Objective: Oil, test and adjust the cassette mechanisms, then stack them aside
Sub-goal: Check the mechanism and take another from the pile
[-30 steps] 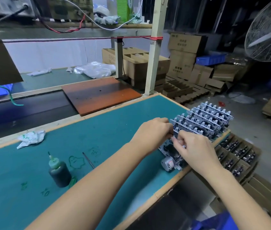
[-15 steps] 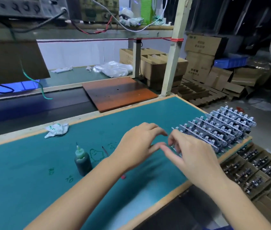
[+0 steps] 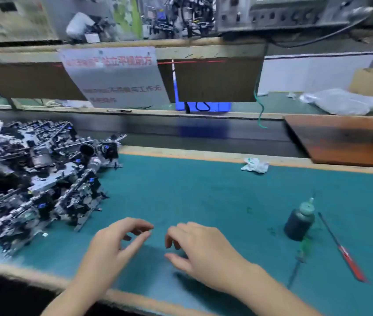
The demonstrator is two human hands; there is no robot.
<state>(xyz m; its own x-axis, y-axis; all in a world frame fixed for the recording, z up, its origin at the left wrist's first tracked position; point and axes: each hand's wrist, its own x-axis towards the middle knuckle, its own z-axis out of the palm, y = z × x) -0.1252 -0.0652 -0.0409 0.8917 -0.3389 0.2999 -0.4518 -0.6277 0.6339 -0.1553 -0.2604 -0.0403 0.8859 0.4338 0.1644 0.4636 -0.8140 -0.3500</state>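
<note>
Looking down at the green mat [image 3: 203, 197], we find the cassette mechanisms [image 3: 37, 179] heaped at nine o'clock, well apart from our hands; they lie tumbled every way, so the heap has no single heading, though a few long metal frames near its right edge run from seven o'clock up toward one o'clock; the pile is too tangled and blurred for us to count.

Our left hand [image 3: 112, 245] hovers at six o'clock, its fingers loosely curled with thumb and forefinger near each other, holding nothing; our right hand [image 3: 201, 247] sits just beside it, fingers bent downward and relaxed, also holding nothing; the two hands are near but apart.

Half a second ago we faced the neat row of stacked mechanisms at the right end of the bench, with our hands just beside it; now our view has swung left, that row is out of sight, and the loose heap has come in; the oil bottle [image 3: 299, 222], then to the left of our hands, now stands at three o'clock.

We count one oil bottle, upright, cap pointing to twelve; one red-handled tool [image 3: 342, 249] just beside it, its long axis running from eleven to five o'clock; one slim dark tool [image 3: 297, 267] below the bottle; one crumpled white wipe [image 3: 255, 165] at one o'clock near the mat's far edge; one brown board [image 3: 345, 140] at two o'clock.
</note>
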